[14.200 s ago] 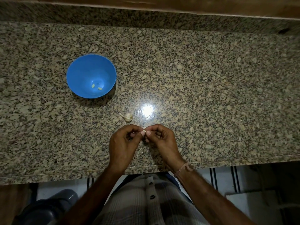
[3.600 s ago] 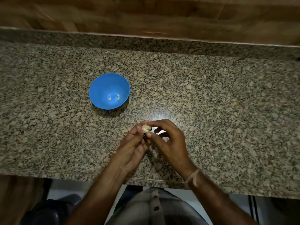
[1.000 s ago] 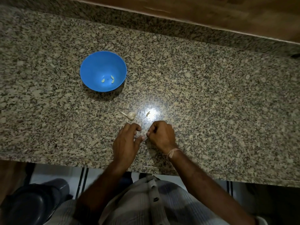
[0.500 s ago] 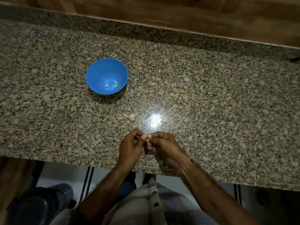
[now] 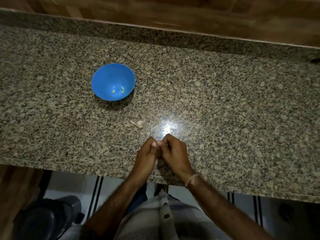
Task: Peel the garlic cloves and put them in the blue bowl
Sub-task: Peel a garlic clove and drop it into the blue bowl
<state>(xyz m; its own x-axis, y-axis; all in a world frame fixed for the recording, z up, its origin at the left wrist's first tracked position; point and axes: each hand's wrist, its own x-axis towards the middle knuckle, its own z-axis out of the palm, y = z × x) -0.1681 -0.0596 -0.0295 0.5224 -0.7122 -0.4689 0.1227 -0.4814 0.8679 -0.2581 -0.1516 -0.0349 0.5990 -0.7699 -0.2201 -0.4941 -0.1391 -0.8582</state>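
Observation:
The blue bowl (image 5: pixel 103 78) stands on the granite counter, left of centre, with a few peeled cloves (image 5: pixel 118 90) at its bottom. A small garlic bulb (image 5: pixel 139 124) with a stub of stem lies on the counter between the bowl and my hands. My left hand (image 5: pixel 147 153) and right hand (image 5: pixel 174 151) are pressed together near the counter's front edge, fingertips pinching a garlic clove that the fingers almost wholly hide.
The speckled granite counter (image 5: pixel 225 110) has a raised back ledge and a wooden wall behind it. A bright light reflection sits just beyond my hands. A tiny scrap of skin (image 5: pixel 156 123) lies by it. Below the front edge stands a dark bin (image 5: pixel 46 219).
Since a second ago my hands have stayed together near the front edge, fingertips working on the clove. The bulb and bowl have not moved; only the camera has shifted.

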